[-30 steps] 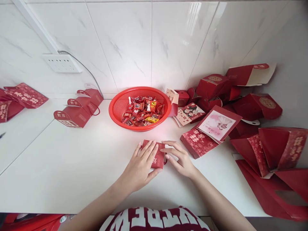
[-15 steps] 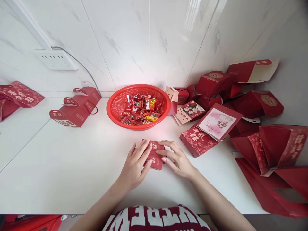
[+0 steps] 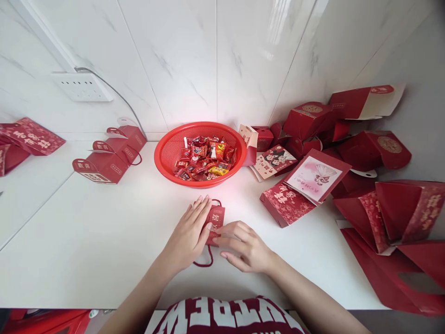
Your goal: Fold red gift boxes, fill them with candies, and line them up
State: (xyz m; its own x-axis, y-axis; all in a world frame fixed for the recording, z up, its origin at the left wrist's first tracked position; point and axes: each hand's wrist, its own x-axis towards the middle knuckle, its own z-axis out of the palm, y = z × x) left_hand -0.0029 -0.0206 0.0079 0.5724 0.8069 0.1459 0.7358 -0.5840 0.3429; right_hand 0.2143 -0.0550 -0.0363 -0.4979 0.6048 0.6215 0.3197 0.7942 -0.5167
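A small red paper gift box (image 3: 216,221) with pale lettering lies on the white tabletop. A dark red cord handle (image 3: 205,265) sticks out at its near end, and a short loop shows at its far end. My left hand (image 3: 191,232) lies flat over the box's left part, fingers straight and close together, thumb resting on the top. My right hand (image 3: 245,246) is at the box's right edge, fingers apart and slightly bent, the tips at the edge. The left side of the box is hidden under my left hand.
Beyond my hands stands a red plastic basket (image 3: 163,162) of wrapped candies (image 3: 205,157). Red handled boxes (image 3: 111,155) line up at the left by the wall. Many folded red boxes (image 3: 354,148) pile up at the right, with a printed box (image 3: 287,204) nearest my right hand.
The box has been turned and sits slightly further left, with its cord showing. My left hand has shifted left with it; my right hand has slid left and nearer to me.
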